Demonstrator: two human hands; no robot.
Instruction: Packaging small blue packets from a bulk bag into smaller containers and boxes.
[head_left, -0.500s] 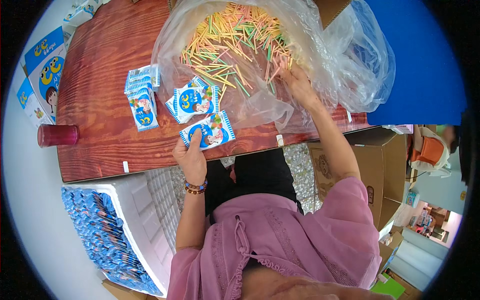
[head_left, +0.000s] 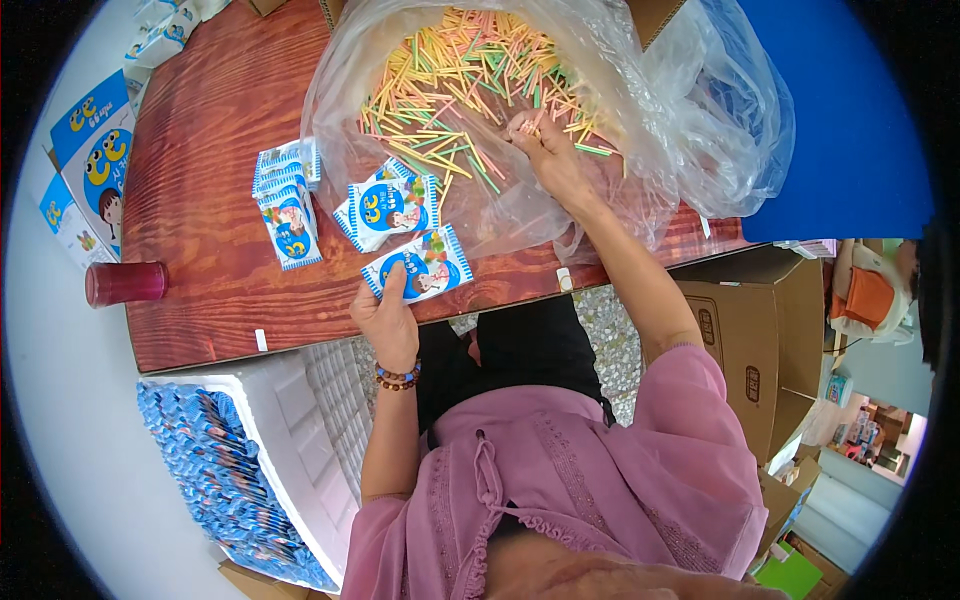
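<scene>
My left hand is closed on a blue-and-white snack packet near the table's front edge, thumb on top. Just beyond it lie more packets in a loose pile, with another overlapping row of packets to their left. Thin stick candies in yellow, pink and green spread over a large clear plastic bag. My right hand is over the near right part of the candies, its fingers closed around a few pinkish sticks whose ends show at the fingertips.
A red cup stands at the left end of the wooden table. Below it, a white foam box holds many blue packets. Open cardboard boxes stand at the right, and printed cartons at the far left.
My right hand has moved left across the candies, with pinkish sticks in its fingers. My left hand keeps its grip on the packet. The whole view has shifted slightly.
</scene>
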